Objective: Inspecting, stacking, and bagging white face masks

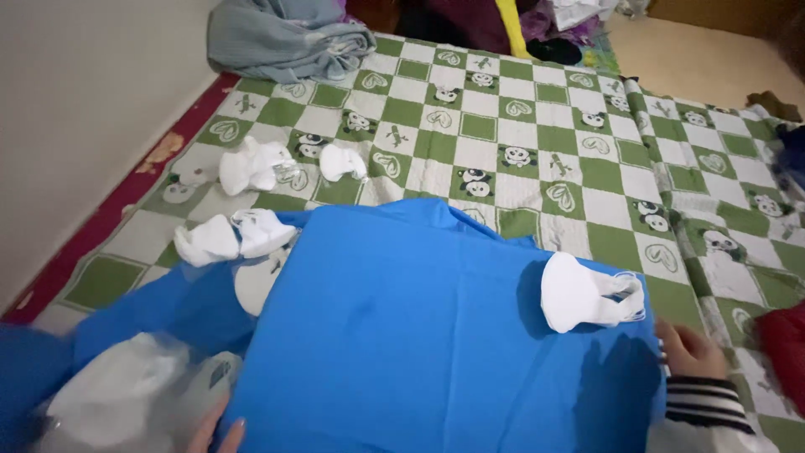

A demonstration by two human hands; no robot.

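Observation:
A large blue cloth (pixel 419 335) lies spread over a green-and-white checked blanket (pixel 520 126) with panda prints. A white folded sock bundle (pixel 587 298) rests on the cloth's right part. My right hand (pixel 692 351), in a black-and-white striped cuff, touches the cloth's right edge with its fingers curled. Only the fingertips of my left hand (pixel 220 432) show at the bottom, pressed against the cloth's lower left edge beside a clear plastic bag (pixel 126 394) with white fabric inside.
Several white sock bundles (pixel 251 164) (pixel 226 237) lie on the blanket to the left. A grey garment heap (pixel 285 38) sits at the far left corner, dark and purple clothes behind. A red item (pixel 784 344) lies at the right. A pale wall runs along the left.

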